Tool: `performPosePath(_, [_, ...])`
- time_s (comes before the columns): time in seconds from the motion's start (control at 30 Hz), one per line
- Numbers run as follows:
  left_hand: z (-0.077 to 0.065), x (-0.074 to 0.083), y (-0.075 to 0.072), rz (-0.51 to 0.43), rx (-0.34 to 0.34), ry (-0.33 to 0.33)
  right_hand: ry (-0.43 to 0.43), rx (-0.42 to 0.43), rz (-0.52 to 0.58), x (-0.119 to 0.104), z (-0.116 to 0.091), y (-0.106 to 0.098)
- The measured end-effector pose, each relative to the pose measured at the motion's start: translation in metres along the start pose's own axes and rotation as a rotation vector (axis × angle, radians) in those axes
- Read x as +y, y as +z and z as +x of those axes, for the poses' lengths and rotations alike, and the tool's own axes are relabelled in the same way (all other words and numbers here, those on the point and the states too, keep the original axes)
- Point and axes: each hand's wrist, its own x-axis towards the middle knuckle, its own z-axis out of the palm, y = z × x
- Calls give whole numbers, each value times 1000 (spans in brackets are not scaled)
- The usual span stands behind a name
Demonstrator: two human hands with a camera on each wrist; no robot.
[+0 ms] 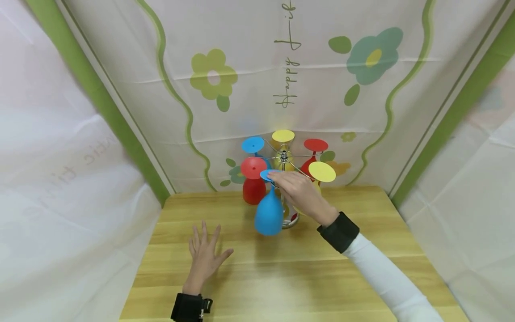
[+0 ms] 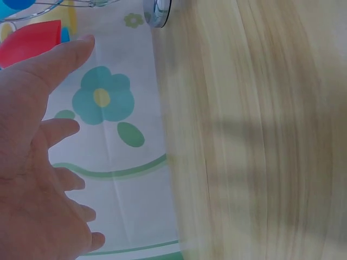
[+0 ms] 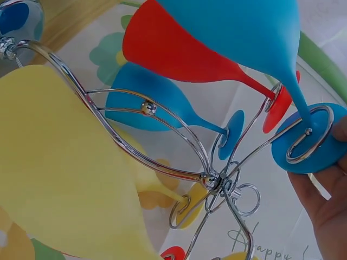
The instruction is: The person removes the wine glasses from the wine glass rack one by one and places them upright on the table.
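A chrome stemware rack [image 1: 283, 155] holds several plastic goblets upside down by their feet. My right hand [image 1: 299, 190] is at the nearest blue goblet [image 1: 269, 215], its fingers pinching the round foot. The right wrist view shows that blue foot [image 3: 309, 142] resting in a curled wire hook, with fingers [image 3: 309, 192] at its edge. Beside it hangs a red goblet [image 1: 254, 191]. My left hand [image 1: 205, 257], fingers spread and holding nothing, is low over the left part of the wooden table [image 1: 241, 286].
Farther round the rack hang another blue goblet [image 1: 253, 145], a second red one [image 1: 315, 145] and yellow ones, one with its foot [image 1: 322, 171] at the right. The rack's round base [image 1: 290, 222] stands near the back wall cloth [image 1: 261, 89], printed with flowers.
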Motion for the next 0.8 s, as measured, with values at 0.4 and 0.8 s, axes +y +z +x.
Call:
performPosePath(0.4, [-1, -3, -1, -9, -8, -18, 101, -38, -10, 14, 0, -1])
performPosePath(0.8, [-1, -1, -1, -23, -10, -10, 0, -25, -272, 11, -31, -22])
